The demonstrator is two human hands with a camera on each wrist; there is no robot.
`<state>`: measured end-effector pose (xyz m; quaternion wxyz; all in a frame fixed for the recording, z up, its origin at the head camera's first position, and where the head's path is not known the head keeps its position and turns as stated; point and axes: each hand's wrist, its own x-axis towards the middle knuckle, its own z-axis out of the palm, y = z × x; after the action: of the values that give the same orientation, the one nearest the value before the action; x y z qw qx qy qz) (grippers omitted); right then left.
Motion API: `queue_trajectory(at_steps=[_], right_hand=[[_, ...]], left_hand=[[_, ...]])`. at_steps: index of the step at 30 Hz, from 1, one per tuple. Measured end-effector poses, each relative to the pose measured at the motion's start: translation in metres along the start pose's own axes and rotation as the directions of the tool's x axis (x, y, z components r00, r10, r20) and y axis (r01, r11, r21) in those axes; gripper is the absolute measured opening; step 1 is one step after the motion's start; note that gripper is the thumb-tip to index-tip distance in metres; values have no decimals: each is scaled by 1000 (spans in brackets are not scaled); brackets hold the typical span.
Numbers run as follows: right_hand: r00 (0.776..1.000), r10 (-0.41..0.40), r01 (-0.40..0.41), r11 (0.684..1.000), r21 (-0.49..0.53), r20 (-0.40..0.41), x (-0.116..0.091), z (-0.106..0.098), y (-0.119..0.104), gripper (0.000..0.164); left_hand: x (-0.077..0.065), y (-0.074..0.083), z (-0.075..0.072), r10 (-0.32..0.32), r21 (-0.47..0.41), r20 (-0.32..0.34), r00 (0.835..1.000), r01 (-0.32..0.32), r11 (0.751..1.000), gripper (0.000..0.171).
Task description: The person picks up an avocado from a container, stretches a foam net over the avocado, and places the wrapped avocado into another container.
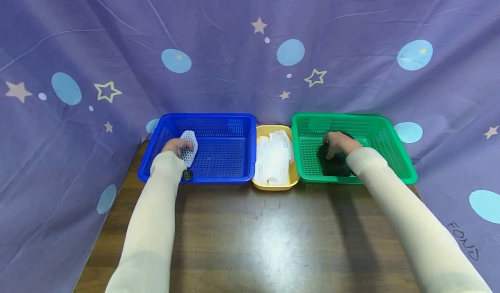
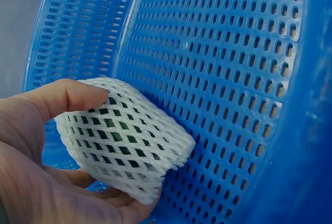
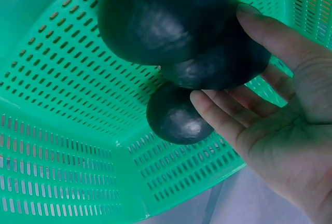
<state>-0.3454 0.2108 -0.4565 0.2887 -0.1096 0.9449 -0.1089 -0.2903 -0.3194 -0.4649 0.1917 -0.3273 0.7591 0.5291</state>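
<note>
a brown table lies nearest. beyond, at 12 o'clock, a yellow tray holds white nets. at 11, in a blue basket, the left hand grips a netted fruit, dark through the mesh. at 1, in a green basket, the right hand holds the middle of three dark fruits. behind hangs a purple curtain.

Curtained-off work booth, purple drapes (starry ones) on three sides, wood-grained table
</note>
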Motion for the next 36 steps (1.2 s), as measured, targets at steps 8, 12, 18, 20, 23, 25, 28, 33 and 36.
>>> queue_trajectory(at_steps=[8, 12, 18, 20, 23, 25, 28, 33, 36], right_hand=[[1000, -6, 6, 1000, -9, 15, 2, 5, 2, 67], [1000, -20, 20, 1000, -14, -7, 0, 6, 2, 66], [999, -36, 35, 999, -23, -36, -1, 9, 4, 66], [999, -35, 35, 999, -20, -39, -1, 10, 5, 66], [998, -35, 34, 999, -13, -44, -3, 10, 5, 66], [998, -36, 35, 999, -11, -55, -4, 10, 5, 66], [996, -43, 43, 999, 4, -80, -7, 10, 6, 67], [988, -63, 71, 996, 55, -142, -14, 7, 8, 66], [979, -85, 103, 990, 92, -186, -15, 6, 11, 66]], left_hand=[[-1, -1, -3, 54, 77, 15, 998, -55, 996, 75], [-6, -3, -3, 103, 116, 18, 995, -104, 988, 74], [-8, -3, -5, 113, 111, 40, 993, -117, 987, 75], [-9, -2, -5, 97, 89, 38, 995, -100, 991, 77], [-11, -1, -5, 103, 85, 15, 995, -104, 991, 68], [-14, 0, -5, 116, 99, -1, 993, -115, 988, 56], [-15, 2, -4, 113, 95, -25, 993, -110, 989, 48], [-17, 7, 5, 50, 70, -53, 997, -46, 996, 84], [-22, 11, 13, 36, 82, -106, 994, -27, 996, 95]])
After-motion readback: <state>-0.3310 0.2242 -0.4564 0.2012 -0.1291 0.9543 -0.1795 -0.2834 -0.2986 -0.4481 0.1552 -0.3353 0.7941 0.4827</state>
